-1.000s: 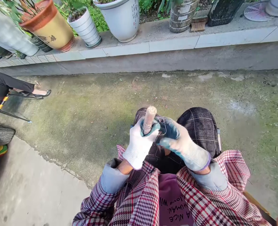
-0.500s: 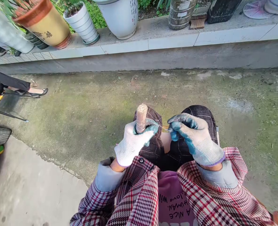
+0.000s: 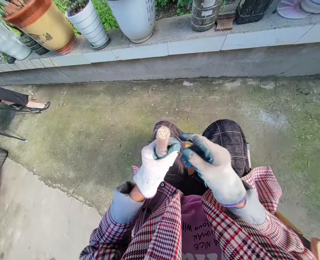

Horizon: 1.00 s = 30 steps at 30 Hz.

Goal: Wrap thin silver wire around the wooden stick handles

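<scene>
Bundle (image 3: pixel 162 141), pale and rod-like, sits end-up in left hand (image 3: pixel 154 164), firmly gripped, thread (image 3: pixel 161 153) turns low on it. Right hand (image 3: pixel 214 166), fingers half-curled, just right of bundle; can't tell if it holds thread. Looks like binding from where I stand; next turn calls for taut thread. Beyond bundle: ledge (image 3: pixel 173 32), pots (image 3: pixel 135 20).

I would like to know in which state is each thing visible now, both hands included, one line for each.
Left hand: gloved, closed around the pale rod.
Right hand: gloved, thumb and forefinger apart; cannot tell whether it holds anything.
Pale rod: gripped, its top end exposed.
Thin strand: wound around the rod.
Ringed white pot: planted, standing on the ledge.
Large white pot: standing on the ledge.
Black shoe: worn.
</scene>
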Available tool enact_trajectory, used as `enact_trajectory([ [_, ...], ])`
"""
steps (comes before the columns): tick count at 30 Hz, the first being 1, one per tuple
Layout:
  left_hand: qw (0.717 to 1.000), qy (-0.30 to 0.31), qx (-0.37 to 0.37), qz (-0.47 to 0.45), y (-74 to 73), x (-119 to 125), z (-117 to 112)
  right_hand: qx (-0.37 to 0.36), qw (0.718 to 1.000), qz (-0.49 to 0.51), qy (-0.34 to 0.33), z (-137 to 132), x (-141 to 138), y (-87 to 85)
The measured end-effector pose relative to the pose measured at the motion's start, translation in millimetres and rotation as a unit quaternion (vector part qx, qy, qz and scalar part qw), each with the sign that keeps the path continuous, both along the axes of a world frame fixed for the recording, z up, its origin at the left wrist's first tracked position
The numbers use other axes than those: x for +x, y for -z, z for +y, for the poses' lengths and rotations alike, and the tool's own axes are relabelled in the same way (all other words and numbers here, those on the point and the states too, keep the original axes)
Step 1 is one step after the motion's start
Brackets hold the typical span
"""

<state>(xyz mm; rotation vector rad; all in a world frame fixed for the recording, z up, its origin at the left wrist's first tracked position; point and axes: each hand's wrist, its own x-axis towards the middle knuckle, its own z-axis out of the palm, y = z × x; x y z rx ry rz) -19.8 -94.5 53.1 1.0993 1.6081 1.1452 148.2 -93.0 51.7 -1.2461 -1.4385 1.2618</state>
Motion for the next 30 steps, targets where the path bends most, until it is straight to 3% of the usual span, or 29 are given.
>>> enact_trajectory([
  [4, 0.999, 0.038, -0.023, -0.018, -1.2, -3, 0, 0.047, 0.998, -0.033, -0.014, 9, -3, 18.4],
  [9, 0.975, 0.048, -0.155, -0.153, -2.3, -10, 3, 0.051, 0.998, -0.006, -0.036, 14, 5, 11.6],
  [13, 0.935, 0.075, -0.195, -0.285, -10.9, -12, 4, 0.055, 0.993, 0.037, -0.095, 21, 14, 6.0],
  [19, 0.970, 0.062, -0.195, -0.133, -25.0, -12, 6, 0.018, 0.976, 0.025, -0.215, 36, 27, -0.6],
  [25, 0.981, 0.095, -0.166, -0.036, -27.9, -17, 5, 0.011, 0.979, -0.009, -0.202, 40, 24, 7.1],
  [30, 0.985, 0.125, -0.123, 0.005, -35.0, -17, 4, -0.057, 0.980, 0.044, -0.184, 42, 24, 15.8],
])
